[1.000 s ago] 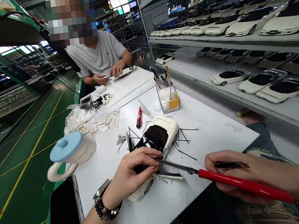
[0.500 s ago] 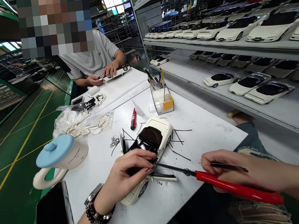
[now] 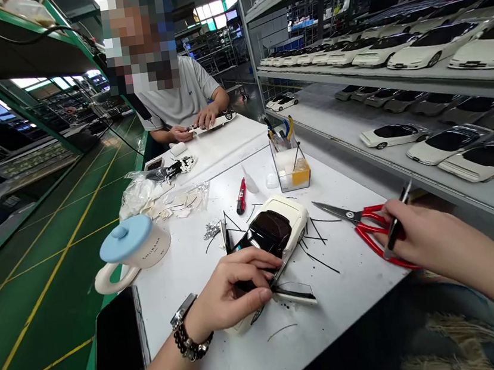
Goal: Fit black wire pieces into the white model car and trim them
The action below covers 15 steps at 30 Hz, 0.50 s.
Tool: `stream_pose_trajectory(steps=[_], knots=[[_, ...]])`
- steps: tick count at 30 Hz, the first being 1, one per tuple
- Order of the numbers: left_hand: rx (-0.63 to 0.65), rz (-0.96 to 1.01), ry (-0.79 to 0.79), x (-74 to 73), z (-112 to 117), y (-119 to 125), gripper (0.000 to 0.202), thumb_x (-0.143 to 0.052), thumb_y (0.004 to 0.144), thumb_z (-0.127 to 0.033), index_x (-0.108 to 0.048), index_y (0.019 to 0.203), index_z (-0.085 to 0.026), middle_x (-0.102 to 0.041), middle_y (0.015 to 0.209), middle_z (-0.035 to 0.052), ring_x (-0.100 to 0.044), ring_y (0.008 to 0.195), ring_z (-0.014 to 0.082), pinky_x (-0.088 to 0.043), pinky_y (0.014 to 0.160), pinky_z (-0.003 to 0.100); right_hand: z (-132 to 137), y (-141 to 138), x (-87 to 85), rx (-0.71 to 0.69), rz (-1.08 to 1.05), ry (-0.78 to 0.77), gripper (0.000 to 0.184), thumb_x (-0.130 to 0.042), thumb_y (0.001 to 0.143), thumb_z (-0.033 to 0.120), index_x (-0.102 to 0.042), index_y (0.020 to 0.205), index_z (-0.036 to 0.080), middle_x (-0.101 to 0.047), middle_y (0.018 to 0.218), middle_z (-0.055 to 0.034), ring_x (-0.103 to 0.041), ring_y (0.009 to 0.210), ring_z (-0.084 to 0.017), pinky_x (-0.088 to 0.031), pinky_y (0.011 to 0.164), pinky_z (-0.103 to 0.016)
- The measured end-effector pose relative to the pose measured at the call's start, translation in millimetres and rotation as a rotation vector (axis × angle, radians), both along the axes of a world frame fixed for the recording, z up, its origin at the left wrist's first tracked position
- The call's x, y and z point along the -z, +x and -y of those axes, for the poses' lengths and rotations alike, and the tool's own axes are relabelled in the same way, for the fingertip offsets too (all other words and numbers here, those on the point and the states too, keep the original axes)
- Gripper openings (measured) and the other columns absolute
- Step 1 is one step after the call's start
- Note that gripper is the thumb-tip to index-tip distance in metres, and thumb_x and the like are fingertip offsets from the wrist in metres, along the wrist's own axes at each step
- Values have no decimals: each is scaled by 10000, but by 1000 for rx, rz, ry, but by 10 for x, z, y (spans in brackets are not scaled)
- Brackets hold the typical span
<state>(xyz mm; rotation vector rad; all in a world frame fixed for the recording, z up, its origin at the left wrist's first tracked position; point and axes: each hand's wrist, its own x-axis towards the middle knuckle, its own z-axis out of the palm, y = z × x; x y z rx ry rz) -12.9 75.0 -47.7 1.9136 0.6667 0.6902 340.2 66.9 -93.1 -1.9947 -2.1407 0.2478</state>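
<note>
A white model car [image 3: 293, 205] with a black roof lies on the white table, its doors swung out. My left hand [image 3: 241, 282] is closed over its near side, fingers curled at the door opening; the fingertips are partly hidden. Beyond the table's right side, my right hand [image 3: 408, 228] grips red-handled scissors [image 3: 371, 226], blades pointing left and slightly parted. Dark tweezers [image 3: 398, 223] are also tucked in that hand. Thin black strips [image 3: 321, 258] lie around the car, and one thin strip [image 3: 282, 331] lies near the table's front.
A blue-lidded mug [image 3: 135, 247] and a phone [image 3: 118, 351] are at left. Behind the car are a red utility knife [image 3: 240, 196] and a clear tool box [image 3: 292, 170]. A co-worker [image 3: 182, 100] handles another car opposite. Shelves [image 3: 334, 129] of model cars line the right.
My right hand has drawn the scissors away from the car, to the right and up. A thin strip now lies on the table in front. My left hand stays on the car; the view has shifted.
</note>
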Motion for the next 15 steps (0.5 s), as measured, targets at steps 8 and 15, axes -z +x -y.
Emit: stream_pose_trajectory(steps=[8, 15], knots=[[-56, -3, 26, -12, 15, 21, 198, -604, 818, -297, -678, 700, -156, -657, 1051, 126, -636, 914, 209, -543, 775, 309, -429, -549, -333, -310, 298, 64, 306, -397, 748, 16, -562, 952, 173, -607, 802, -84, -567, 823, -266, -370, 765, -373], [-89, 44, 27, 62, 43, 19, 253, -610, 793, -355, -654, 652, -149, -667, 1011, 132, -635, 874, 208, -531, 762, 315, -940, -1363, -761, -344, 91, 17, 420, -408, 848, 124, -503, 1246, 215, -652, 1035, -103, -612, 941, -269, -386, 728, -334]])
